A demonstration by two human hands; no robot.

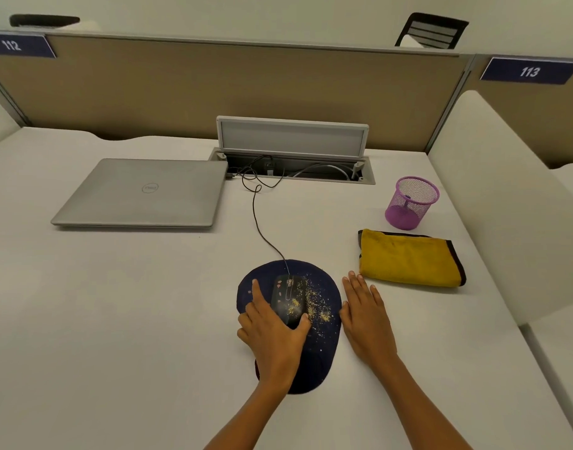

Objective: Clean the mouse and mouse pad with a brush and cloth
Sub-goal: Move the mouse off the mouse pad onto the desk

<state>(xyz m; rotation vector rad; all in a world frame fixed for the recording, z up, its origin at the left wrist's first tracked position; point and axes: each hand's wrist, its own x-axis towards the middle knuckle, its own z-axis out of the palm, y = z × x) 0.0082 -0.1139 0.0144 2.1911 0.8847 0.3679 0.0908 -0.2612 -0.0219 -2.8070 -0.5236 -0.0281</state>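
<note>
L hand grips crumb-strewn mouse on dark pad mid-desk, thumb & fingers curled round it; R hand flat, fingers straight, on desk beside pad, near yellow cloth w/ purple cup behind.

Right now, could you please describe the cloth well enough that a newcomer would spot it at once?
Start at the white desk and find the dark blue mouse pad near its front edge. The cloth lies folded flat on the desk just right of it, beyond the right hand and in front of the purple mesh cup. It is the only mustard-yellow thing there, edged in black.
</note>
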